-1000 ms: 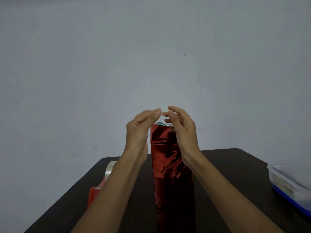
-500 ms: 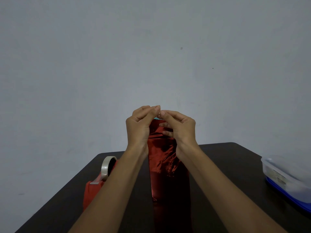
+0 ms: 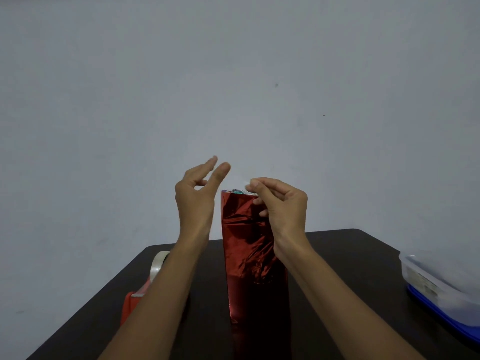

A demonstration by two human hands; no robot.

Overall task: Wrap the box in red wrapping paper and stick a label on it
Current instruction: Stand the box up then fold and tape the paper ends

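A tall box wrapped in shiny red paper (image 3: 246,250) stands upright at the middle of the dark table (image 3: 342,255). Its top end is uncovered, and bits of silver and green show there. My left hand (image 3: 197,196) hovers just left of the box top with fingers spread, touching nothing. My right hand (image 3: 283,203) is at the top right corner of the box. Its thumb and forefinger pinch a small pale strip that looks like clear tape, right above the paper's edge. The other fingers are curled against the paper.
A red tape dispenser (image 3: 132,302) with a clear roll (image 3: 157,266) sits on the table's left side, partly behind my left forearm. A translucent plastic container with a blue base (image 3: 441,284) stands at the right edge. A plain wall lies behind.
My two hands were pinched together over the box top. Now the left hand has let go, opened and swung up to the left, while the right hand keeps its pinch at the top right.
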